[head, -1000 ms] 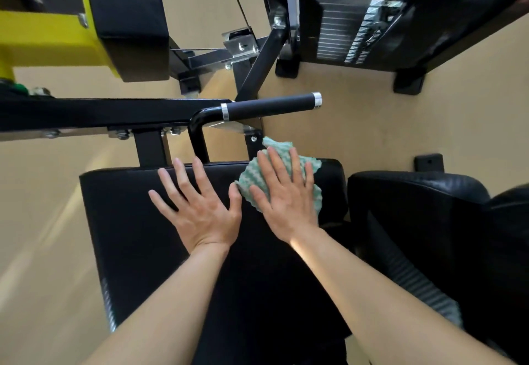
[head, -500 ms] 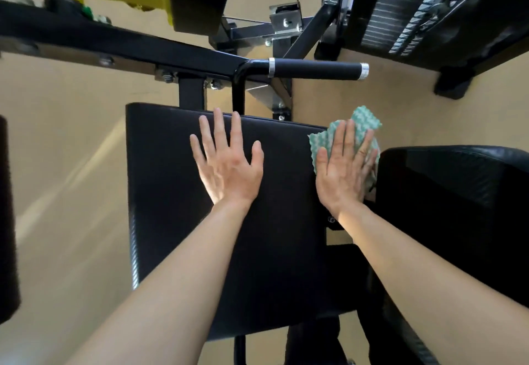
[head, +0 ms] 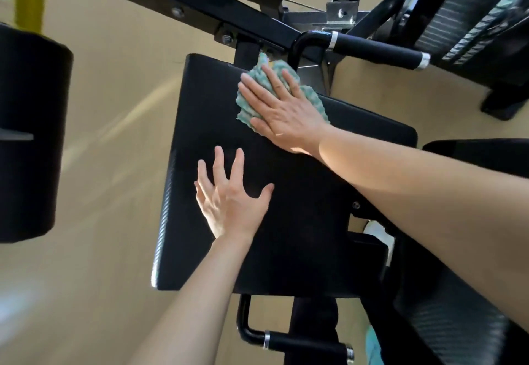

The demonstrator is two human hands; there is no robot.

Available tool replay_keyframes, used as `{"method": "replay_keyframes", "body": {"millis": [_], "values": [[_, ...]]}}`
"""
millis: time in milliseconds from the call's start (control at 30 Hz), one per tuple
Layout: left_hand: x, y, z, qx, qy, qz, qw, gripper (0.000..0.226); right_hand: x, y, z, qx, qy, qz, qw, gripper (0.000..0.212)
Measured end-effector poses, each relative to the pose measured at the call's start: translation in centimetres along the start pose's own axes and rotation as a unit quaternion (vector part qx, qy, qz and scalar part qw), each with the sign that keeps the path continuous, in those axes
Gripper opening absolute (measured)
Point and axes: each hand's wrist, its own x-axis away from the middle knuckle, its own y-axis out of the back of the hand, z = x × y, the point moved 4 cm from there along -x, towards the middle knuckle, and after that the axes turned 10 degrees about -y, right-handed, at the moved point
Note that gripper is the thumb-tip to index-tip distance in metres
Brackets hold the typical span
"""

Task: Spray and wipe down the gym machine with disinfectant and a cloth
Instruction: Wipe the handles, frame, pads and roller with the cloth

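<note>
A black padded seat (head: 300,207) of the gym machine fills the middle of the view. My right hand (head: 282,113) lies flat with straight fingers on a green-and-white wavy cloth (head: 312,98), pressing it against the seat's far edge near the frame post. My left hand (head: 229,196) rests flat on the seat's left half, fingers spread and holding nothing. No spray bottle is in sight.
A black grip handle (head: 375,50) sticks out past the seat's far edge, another handle (head: 306,343) below its near edge. A second black pad (head: 475,158) is at the right, a round black pad (head: 28,136) at the left, the weight stack (head: 469,21) top right. Tan floor surrounds.
My right hand has slid the cloth leftward from the seat's right edge to its far middle edge. My left hand has drawn back toward me on the seat. The view has shifted.
</note>
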Motion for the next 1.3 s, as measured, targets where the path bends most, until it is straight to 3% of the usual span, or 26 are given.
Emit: {"method": "replay_keyframes", "body": {"millis": [67, 233, 367, 533, 600, 733, 867, 967, 1100, 1300], "values": [[0.0, 0.0, 0.0, 0.003, -0.003, 0.005, 1.000, 0.093, -1.4, 0.5, 0.1, 0.001, 0.022, 0.000, 1.000, 0.067], [-0.3, 0.0, 0.5, -0.010, -0.015, 0.003, 1.000, 0.095, -1.6, 0.3, 1.5, -0.012, -0.063, -0.027, 0.998, 0.064], [-0.1, 0.4, 0.6, 0.022, -0.022, -0.001, 1.000, 0.091, 0.8, -0.9, 3.1, 0.016, -0.006, -0.016, 1.000, 0.065], [3.7, 2.0, 3.8, 0.141, -0.088, -0.107, 0.980, 0.040, 7.6, -4.2, 7.7, 0.019, 0.060, 0.011, 0.998, 0.066], [6.4, 2.9, 5.1, 0.142, -0.084, -0.126, 0.978, 0.034, 10.9, -5.5, 10.0, 0.017, 0.076, 0.023, 0.997, 0.065], [11.2, 3.5, 7.2, 0.186, -0.019, -0.116, 0.976, 0.038, 16.9, -7.3, 13.6, -0.016, 0.104, 0.091, 0.990, 0.063], [15.2, 3.7, 7.9, 0.238, 0.003, -0.057, 0.970, 0.039, 22.8, -7.9, 16.2, -0.084, 0.100, 0.189, 0.973, 0.055], [17.8, 3.7, 7.9, 0.265, -0.016, 0.005, 0.964, 0.041, 26.8, -7.9, 17.5, -0.122, 0.061, 0.269, 0.953, 0.050], [20.6, 3.9, 8.2, 0.316, -0.034, 0.071, 0.946, 0.039, 30.3, -7.1, 17.6, -0.154, -0.084, 0.334, 0.926, 0.037], [24.2, 5.5, 9.3, 0.390, -0.044, 0.129, 0.911, 0.041, 33.2, -1.5, 18.1, -0.217, -0.203, 0.207, 0.932, 0.015]]}}
